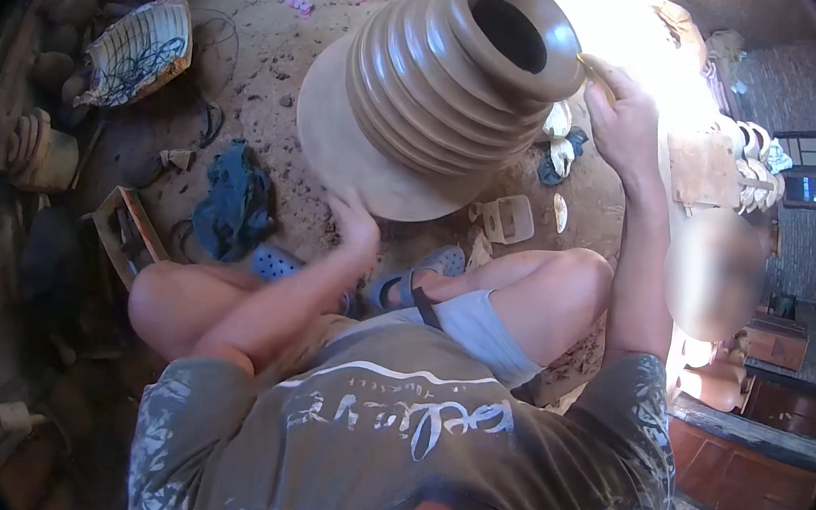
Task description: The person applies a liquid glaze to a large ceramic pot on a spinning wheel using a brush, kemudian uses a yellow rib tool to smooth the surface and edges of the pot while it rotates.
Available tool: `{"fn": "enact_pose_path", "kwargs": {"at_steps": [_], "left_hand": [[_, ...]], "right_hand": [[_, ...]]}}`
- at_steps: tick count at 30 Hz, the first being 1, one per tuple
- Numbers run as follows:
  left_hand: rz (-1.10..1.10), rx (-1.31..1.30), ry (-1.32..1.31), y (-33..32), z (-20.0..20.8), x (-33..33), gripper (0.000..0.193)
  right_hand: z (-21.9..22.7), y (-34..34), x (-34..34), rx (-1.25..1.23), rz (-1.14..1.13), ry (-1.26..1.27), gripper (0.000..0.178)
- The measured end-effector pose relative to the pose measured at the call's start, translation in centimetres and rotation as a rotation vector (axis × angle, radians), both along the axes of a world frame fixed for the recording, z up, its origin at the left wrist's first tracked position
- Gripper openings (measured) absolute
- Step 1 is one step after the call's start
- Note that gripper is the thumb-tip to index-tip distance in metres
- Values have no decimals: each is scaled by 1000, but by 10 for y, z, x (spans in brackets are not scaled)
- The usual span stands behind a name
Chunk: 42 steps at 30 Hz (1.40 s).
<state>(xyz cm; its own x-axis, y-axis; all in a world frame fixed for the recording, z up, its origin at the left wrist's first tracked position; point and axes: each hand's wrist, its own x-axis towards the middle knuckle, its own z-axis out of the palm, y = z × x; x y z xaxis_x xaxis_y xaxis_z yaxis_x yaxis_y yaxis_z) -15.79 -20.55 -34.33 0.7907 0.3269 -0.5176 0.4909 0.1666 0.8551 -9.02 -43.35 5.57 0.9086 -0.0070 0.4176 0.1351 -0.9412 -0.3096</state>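
Observation:
A large brown clay pot (447, 88) with ridged sides and a wide round mouth stands on a round turning wheel (342, 127) in front of me. At the near left edge of the wheel is my left hand (356, 224), its fingers stretched out and slightly blurred, with nothing seen in them. My right hand (620, 118) is at the right side of the pot's rim. Its fingers pinch a thin yellowish tool (585, 64) against or very close to the lip; most of the tool is hidden by the fingers.
Right of the wheel lie a clear plastic container (509, 219) and a small pale oval piece (560, 213). A dark blue cloth (236, 200), a wooden box (129, 233) and a broken basket (139, 53) lie to the left. Stacked pottery (762, 169) stands at the far right.

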Motion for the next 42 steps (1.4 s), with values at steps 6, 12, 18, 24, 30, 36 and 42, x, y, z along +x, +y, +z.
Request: {"fn": "enact_pose_path", "kwargs": {"at_steps": [6,12,18,24,30,36,42], "left_hand": [[-221,-414,102,12,60,1,88],[-105,-579,-45,42,57,69,84],[-536,-498,406,-12,39,-58,85],[-75,-538,-142,59,58,75,87],[-751,-560,271,-5,14,-66,65],[-113,-594,-33,51,85,69,93],[-241,-430,116,10,50,-2,86]], "right_hand": [[-1,-6,-17,49,-107,44,39],[-13,2,-19,271,-137,41,37],[-33,2,-15,469,-106,-113,32],[-42,7,-25,536,-86,-213,30],[-46,5,-24,575,-48,-220,30],[-43,2,-24,430,-52,-282,32],[-40,7,-15,344,-11,-313,31]]}}
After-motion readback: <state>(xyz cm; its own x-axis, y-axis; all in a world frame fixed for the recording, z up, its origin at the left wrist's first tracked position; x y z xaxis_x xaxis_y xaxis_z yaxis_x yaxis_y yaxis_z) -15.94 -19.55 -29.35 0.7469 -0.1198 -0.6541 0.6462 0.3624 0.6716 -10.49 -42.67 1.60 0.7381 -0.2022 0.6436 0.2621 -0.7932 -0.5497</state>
